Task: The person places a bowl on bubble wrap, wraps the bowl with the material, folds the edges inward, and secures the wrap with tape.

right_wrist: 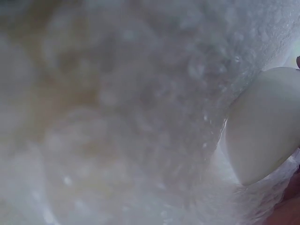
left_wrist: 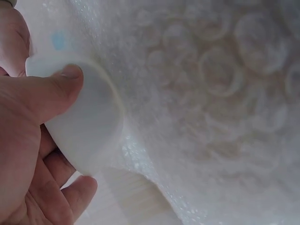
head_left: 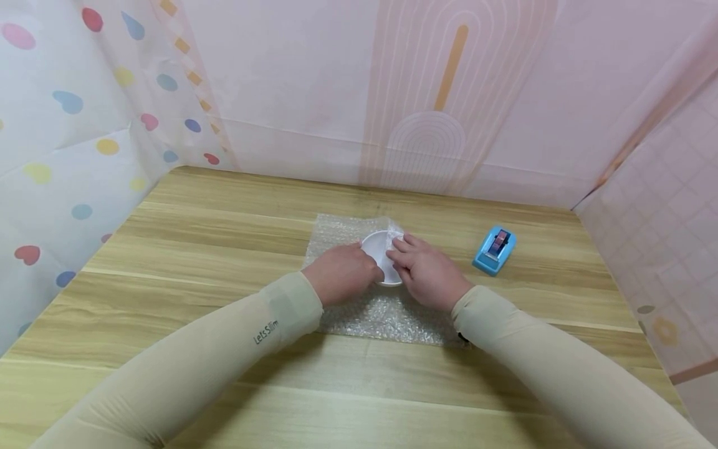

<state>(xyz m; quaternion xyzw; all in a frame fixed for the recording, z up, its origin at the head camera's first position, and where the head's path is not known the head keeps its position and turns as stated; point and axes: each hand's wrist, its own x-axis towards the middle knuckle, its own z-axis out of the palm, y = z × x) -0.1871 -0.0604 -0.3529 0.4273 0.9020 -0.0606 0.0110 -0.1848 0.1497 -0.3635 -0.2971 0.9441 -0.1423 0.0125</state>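
Observation:
A white bowl [head_left: 374, 247] stands on a sheet of bubble wrap [head_left: 387, 318] in front of me. My left hand [head_left: 343, 272] grips the bowl's left side. In the left wrist view its thumb lies on the inner face of the bowl [left_wrist: 91, 117], with the other fingers behind the wall. On the right, my right hand [head_left: 429, 272] holds a folded-up edge of the wrap against the bowl's right rim, fingertips reaching inside. The right wrist view shows the smooth side of the bowl [right_wrist: 262, 126] beside blurred bubble wrap [right_wrist: 154, 93]; most of that hand is hidden there.
A blue tape dispenser [head_left: 495, 251] sits on the wooden table [head_left: 224, 224], right of the wrap. Patterned cloth walls [head_left: 291, 75] enclose the table's back and both sides.

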